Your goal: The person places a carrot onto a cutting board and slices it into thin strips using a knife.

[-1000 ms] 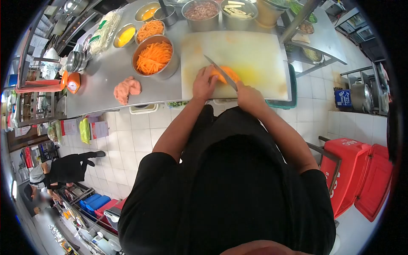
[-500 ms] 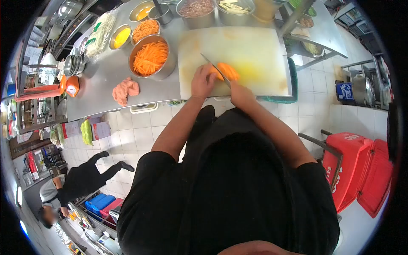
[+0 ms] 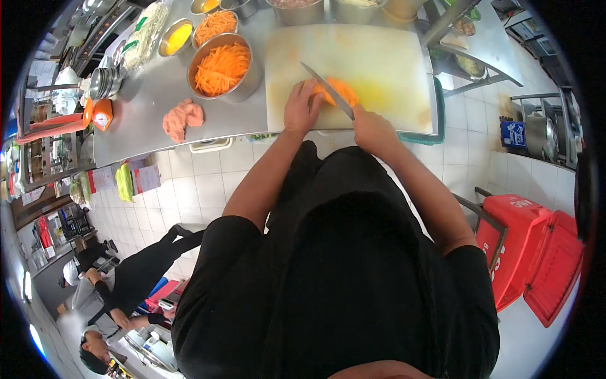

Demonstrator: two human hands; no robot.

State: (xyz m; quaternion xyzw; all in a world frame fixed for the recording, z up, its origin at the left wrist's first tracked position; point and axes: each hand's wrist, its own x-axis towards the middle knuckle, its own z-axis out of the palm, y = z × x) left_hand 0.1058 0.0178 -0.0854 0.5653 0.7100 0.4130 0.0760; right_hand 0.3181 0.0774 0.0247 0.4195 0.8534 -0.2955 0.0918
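On the white cutting board (image 3: 379, 50) lies a pile of sliced orange carrot (image 3: 343, 92). My right hand (image 3: 374, 129) is wrapped round the handle of a knife (image 3: 329, 90), whose blade crosses the carrot and points up and to the left. My left hand (image 3: 302, 106) rests at the carrot's left end, its fingertips against it; how firmly it grips is hard to see. Left of the board stands a steel bowl of carrot strips (image 3: 222, 69). A crumpled pink cloth (image 3: 183, 120) lies near the counter's front edge.
Smaller bowls hold carrot shreds (image 3: 215, 26) and something yellow (image 3: 178, 39). An orange scale (image 3: 103, 114) stands at the counter's left. A red bin (image 3: 514, 246) is on the floor at right. One co-worker (image 3: 132, 284) stands at lower left, another person beyond.
The knife has swung forward and back over the carrot with my right hand. The co-worker at lower left has come closer, and a second person shows behind. The counter sits higher in view.
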